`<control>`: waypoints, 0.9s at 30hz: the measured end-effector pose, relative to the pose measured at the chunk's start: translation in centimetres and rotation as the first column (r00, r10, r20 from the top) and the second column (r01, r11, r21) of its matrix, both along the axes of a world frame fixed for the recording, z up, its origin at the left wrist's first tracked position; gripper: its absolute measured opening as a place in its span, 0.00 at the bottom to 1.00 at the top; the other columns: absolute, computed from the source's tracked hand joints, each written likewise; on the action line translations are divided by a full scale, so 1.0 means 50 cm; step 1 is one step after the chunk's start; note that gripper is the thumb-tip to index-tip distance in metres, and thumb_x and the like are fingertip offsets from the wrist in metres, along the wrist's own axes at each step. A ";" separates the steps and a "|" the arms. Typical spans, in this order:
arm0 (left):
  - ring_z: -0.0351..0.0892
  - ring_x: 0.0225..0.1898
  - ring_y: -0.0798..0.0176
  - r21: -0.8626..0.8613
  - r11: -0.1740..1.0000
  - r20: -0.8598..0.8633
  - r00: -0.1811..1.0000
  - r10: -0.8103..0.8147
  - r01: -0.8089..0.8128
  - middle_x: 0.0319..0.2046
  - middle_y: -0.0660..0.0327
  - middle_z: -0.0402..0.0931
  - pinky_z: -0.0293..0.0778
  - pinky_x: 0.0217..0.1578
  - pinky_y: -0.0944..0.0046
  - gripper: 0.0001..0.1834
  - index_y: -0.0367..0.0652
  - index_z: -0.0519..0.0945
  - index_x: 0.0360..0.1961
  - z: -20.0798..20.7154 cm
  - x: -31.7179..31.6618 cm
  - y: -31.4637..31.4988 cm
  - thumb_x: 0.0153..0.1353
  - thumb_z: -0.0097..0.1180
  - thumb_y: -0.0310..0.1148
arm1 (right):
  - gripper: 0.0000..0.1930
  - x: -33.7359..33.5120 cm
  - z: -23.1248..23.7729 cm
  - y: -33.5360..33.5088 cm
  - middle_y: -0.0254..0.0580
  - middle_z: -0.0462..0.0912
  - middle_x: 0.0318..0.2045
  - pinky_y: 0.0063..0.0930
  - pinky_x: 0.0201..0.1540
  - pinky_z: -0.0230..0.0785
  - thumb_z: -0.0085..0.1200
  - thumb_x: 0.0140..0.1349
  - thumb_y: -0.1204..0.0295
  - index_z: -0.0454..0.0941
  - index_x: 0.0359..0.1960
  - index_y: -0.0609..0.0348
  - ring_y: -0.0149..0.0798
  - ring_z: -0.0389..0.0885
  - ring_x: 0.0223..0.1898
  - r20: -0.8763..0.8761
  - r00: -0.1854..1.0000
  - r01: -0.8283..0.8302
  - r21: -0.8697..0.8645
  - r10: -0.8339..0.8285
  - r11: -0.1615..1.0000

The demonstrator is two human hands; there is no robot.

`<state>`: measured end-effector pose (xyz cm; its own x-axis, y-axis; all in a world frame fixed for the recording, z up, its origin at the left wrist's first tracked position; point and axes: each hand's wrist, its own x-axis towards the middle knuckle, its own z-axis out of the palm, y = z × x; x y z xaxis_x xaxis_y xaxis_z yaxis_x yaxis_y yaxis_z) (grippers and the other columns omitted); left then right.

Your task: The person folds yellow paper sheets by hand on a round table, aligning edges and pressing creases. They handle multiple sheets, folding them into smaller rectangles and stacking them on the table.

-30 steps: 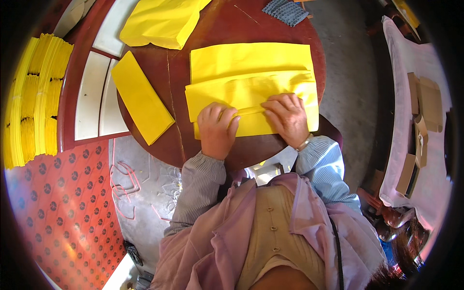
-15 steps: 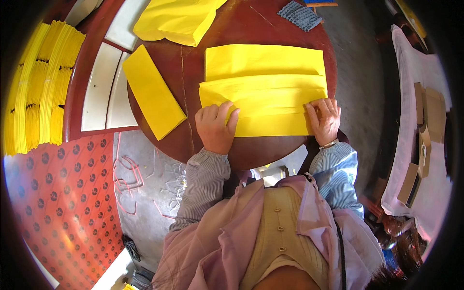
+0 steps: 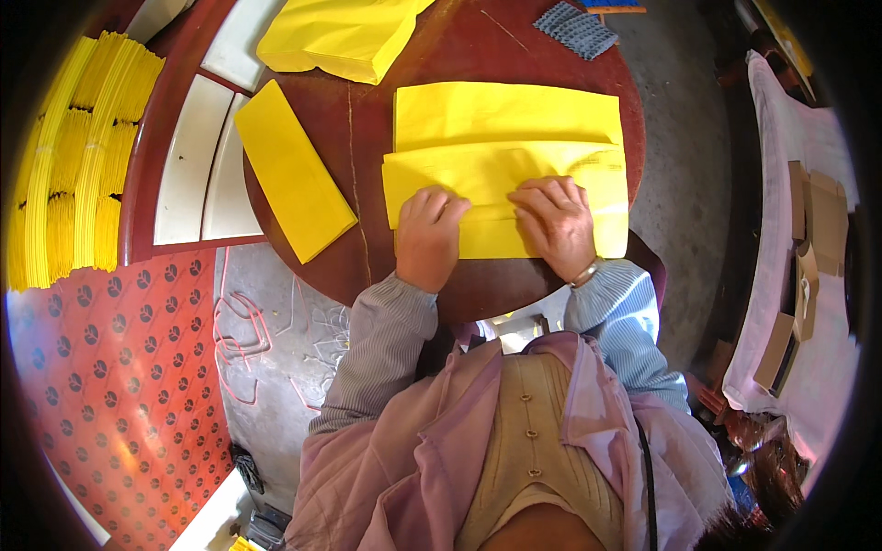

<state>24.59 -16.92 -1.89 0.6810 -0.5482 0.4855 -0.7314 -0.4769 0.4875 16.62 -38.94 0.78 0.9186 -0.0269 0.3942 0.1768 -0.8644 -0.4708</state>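
Observation:
A yellow sheet [image 3: 514, 119], of paper or cloth, lies folded in layers on the round table, with a raised fold running across it. At its left part my left hand [image 3: 430, 237] is closed, thumb and forefinger pressed together on the fold. My right hand [image 3: 559, 225] rests on the right half, fingers bent and apart, its fingertips on the fold. The undersides of both hands are hidden. To the left lies a narrow, flat-folded yellow piece [image 3: 294, 173], and a larger, puffed yellow bag-like piece [image 3: 335, 37] sits at the far edge.
The dark red round table [image 3: 478, 292] has a crack left of the sheet. Grey ridged pads [image 3: 576, 30] lie at its far right. Bundled yellow stacks [image 3: 83, 156] stand at the far left. Opened cardboard boxes [image 3: 813, 230] rest on a pink-covered surface at right.
My right hand has moved left from the sheet's right edge onto its middle, and its fingers have spread. My left hand has shifted slightly right along the fold.

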 end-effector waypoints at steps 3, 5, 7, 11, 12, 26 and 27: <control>0.79 0.47 0.43 -0.002 1.000 -0.028 0.999 0.016 -0.016 0.39 0.53 0.79 0.73 0.49 0.49 0.16 0.43 0.83 0.42 0.005 -0.009 0.042 0.51 0.59 0.18 | 0.10 -0.031 -0.004 -0.039 0.36 0.86 0.43 0.41 0.50 0.69 0.68 0.58 0.73 0.88 0.42 0.52 0.46 0.80 0.47 0.018 0.998 0.057 0.013 -0.057 0.998; 0.78 0.46 0.43 -0.023 1.000 -0.040 0.999 0.006 -0.007 0.38 0.53 0.79 0.73 0.48 0.49 0.15 0.43 0.84 0.42 0.007 -0.007 0.054 0.52 0.60 0.19 | 0.10 -0.048 -0.010 -0.066 0.36 0.86 0.43 0.41 0.51 0.69 0.68 0.58 0.73 0.88 0.42 0.52 0.46 0.80 0.47 0.039 0.995 0.096 -0.015 -0.095 0.995; 0.78 0.44 0.44 -0.050 0.999 -0.039 0.999 -0.011 0.009 0.37 0.54 0.78 0.72 0.48 0.49 0.14 0.44 0.84 0.42 0.013 -0.006 0.055 0.54 0.61 0.20 | 0.08 -0.063 -0.013 -0.091 0.36 0.86 0.43 0.41 0.51 0.68 0.68 0.59 0.71 0.87 0.41 0.52 0.47 0.80 0.47 0.052 0.988 0.151 -0.050 -0.148 0.987; 0.79 0.42 0.47 0.041 0.996 -0.027 0.996 0.082 -0.081 0.36 0.55 0.79 0.72 0.48 0.49 0.11 0.44 0.87 0.43 0.032 -0.007 0.029 0.58 0.65 0.27 | 0.07 -0.082 -0.020 -0.125 0.37 0.85 0.40 0.45 0.50 0.67 0.67 0.62 0.68 0.87 0.39 0.52 0.48 0.79 0.46 0.004 0.965 0.263 -0.079 -0.264 0.962; 0.79 0.41 0.48 0.071 0.992 -0.020 0.994 0.105 -0.103 0.35 0.55 0.79 0.72 0.48 0.49 0.11 0.45 0.87 0.43 0.036 -0.006 0.021 0.59 0.66 0.29 | 0.06 -0.084 -0.021 -0.131 0.37 0.85 0.39 0.46 0.50 0.67 0.67 0.62 0.67 0.87 0.38 0.52 0.48 0.79 0.46 -0.003 0.959 0.284 -0.078 -0.285 0.956; 0.78 0.43 0.49 0.149 0.957 0.074 0.968 0.239 -0.248 0.37 0.58 0.81 0.72 0.51 0.49 0.07 0.45 0.87 0.40 0.038 -0.015 -0.008 0.60 0.65 0.32 | 0.08 -0.088 -0.037 -0.157 0.40 0.85 0.36 0.47 0.51 0.67 0.72 0.59 0.65 0.87 0.34 0.53 0.47 0.78 0.42 -0.006 0.902 0.428 -0.132 -0.432 0.894; 0.79 0.45 0.48 0.116 0.968 0.069 0.974 0.216 -0.223 0.38 0.58 0.82 0.72 0.51 0.50 0.08 0.46 0.87 0.41 0.037 -0.012 -0.014 0.60 0.64 0.29 | 0.09 -0.088 -0.036 -0.157 0.40 0.85 0.37 0.48 0.51 0.67 0.72 0.59 0.64 0.87 0.35 0.53 0.47 0.78 0.43 -0.018 0.899 0.431 -0.132 -0.437 0.893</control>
